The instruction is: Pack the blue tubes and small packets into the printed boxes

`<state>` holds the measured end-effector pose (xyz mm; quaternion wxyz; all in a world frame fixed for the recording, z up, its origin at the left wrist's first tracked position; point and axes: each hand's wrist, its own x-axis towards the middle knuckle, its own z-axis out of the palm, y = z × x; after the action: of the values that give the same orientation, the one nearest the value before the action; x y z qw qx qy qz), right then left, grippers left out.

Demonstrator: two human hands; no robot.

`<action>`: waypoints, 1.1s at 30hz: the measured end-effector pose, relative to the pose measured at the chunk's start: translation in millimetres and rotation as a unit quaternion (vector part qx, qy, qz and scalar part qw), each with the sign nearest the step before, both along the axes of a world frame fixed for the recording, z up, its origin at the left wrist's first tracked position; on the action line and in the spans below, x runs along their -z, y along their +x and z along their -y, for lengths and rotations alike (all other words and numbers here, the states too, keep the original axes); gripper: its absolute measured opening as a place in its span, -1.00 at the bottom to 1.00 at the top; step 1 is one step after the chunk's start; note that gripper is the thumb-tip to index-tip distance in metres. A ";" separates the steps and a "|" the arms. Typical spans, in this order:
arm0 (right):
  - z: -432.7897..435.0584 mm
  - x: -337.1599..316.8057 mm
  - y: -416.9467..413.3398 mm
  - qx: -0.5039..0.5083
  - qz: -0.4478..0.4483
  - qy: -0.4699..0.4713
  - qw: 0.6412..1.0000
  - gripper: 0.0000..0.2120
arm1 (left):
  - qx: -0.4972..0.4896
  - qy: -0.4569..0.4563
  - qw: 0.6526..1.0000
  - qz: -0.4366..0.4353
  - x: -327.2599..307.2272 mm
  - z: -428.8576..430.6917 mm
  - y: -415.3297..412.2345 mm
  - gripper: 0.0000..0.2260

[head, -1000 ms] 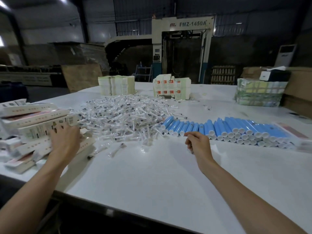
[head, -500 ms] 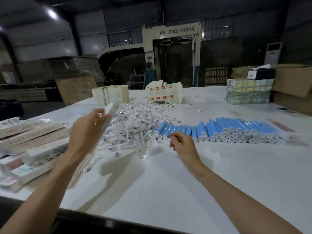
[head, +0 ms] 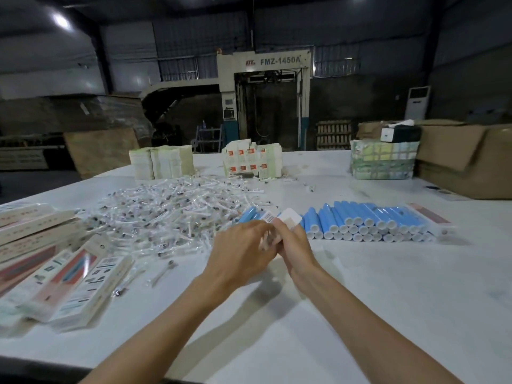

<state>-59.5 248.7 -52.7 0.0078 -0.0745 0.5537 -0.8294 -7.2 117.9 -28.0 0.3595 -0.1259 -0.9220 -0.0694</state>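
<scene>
My left hand and my right hand meet over the middle of the white table, both gripping one printed box whose white end flap sticks up past my fingers. Behind my hands lies a row of blue tubes with white caps facing me. A wide heap of small clear packets spreads to the left of the tubes. Printed boxes lie stacked at the table's left edge.
Bundles of flat cartons and a block with red squares stand at the back. A strapped bundle and a brown cardboard box sit at back right. Loose packets lie near the stack.
My left hand carried a printed box from the left stack to the table's middle. My right hand left the tubes and took hold of the same box.
</scene>
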 end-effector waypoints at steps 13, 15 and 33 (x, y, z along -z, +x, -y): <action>-30.2 -8.2 -43.3 0.080 -0.053 0.268 0.959 -0.62 | 0.207 0.513 0.725 0.410 22.2 40.0 -52.7 -0.63; -41.5 -15.9 -63.9 0.158 -0.077 0.372 0.912 -0.68 | 0.211 0.587 0.686 0.375 27.8 43.5 -55.0 -0.68; -41.0 6.4 -145.6 0.220 -0.089 0.805 0.543 -0.53 | 0.243 0.757 0.523 0.308 33.0 40.4 -52.3 -0.65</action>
<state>-205.0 289.7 -59.1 -0.1678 0.0136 0.9857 0.0004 -59.5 77.6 -60.9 -0.0174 0.0039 -0.5094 -0.8603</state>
